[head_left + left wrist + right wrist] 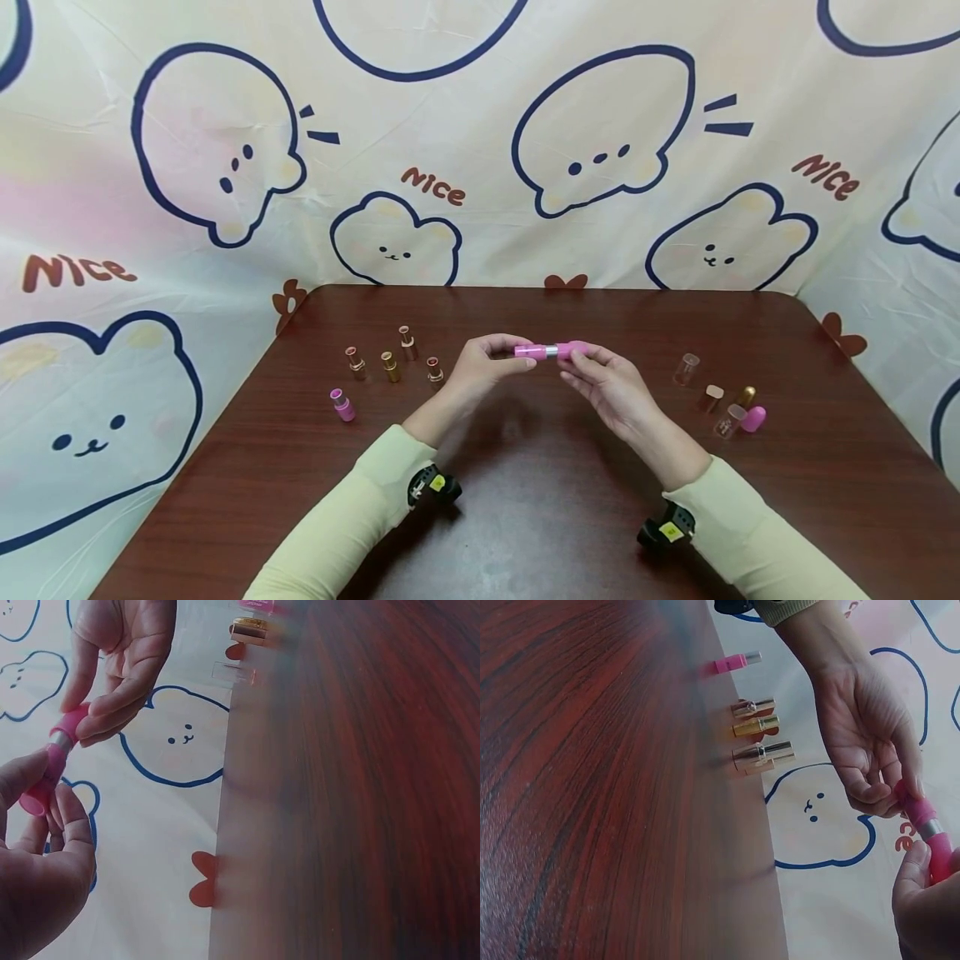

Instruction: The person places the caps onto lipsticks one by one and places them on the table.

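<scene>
Above the middle of the table, both hands hold one pink lipstick (531, 352) level between them, a silver band (551, 351) showing midway along it. My left hand (477, 371) pinches the base end between thumb and fingers. At the other end, my right hand (611, 390) grips the pink cap (572, 348) with its thumb and fingertips. In the left wrist view, the silver band (61, 740) lies between the pink base (45, 780) and the cap (71, 720). The right wrist view shows the cap (940, 859) partly hidden by the right fingers.
Left of the hands stand several uncapped lipsticks, including a pink one (342, 406) and a gold one (390, 367). Loose caps lie on the right: a clear one (686, 369), a pink one (753, 419) and a gold one (746, 397). A patterned cloth (487, 150) hangs behind the brown table (525, 533).
</scene>
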{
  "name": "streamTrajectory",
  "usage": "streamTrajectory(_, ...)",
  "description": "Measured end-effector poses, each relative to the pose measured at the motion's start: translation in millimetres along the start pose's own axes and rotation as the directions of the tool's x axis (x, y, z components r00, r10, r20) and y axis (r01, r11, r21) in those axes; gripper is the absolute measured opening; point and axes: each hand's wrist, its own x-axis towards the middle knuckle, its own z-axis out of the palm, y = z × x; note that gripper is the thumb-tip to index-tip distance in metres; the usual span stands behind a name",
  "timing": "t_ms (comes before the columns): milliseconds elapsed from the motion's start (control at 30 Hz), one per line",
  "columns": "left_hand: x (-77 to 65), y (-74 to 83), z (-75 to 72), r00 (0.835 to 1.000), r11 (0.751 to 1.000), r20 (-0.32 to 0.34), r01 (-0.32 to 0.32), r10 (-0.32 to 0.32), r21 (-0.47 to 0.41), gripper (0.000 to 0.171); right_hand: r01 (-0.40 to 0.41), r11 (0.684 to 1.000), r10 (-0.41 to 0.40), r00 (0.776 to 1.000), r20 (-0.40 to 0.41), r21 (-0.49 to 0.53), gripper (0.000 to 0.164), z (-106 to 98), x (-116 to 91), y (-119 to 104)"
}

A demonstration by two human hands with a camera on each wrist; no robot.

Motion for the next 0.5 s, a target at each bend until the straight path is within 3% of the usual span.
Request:
streamTrajectory(233,-2.4,5.1,3.0,1.0,1.0,0.014,0.001,-0.001,-0.007,0.028,-0.003,1.0,0.003,1.0,0.004,-0.008,0.035,5.3,-1.0,1.3)
streamTrajectory(500,-0.7,-0.8,3.4,1.0,1.0,0.001,0.023,-0.023,0.019,0.026,-0.006,0.997,0.006,1.0,-0.006,-0.072,0.038,6.2,-0.5,3.6)
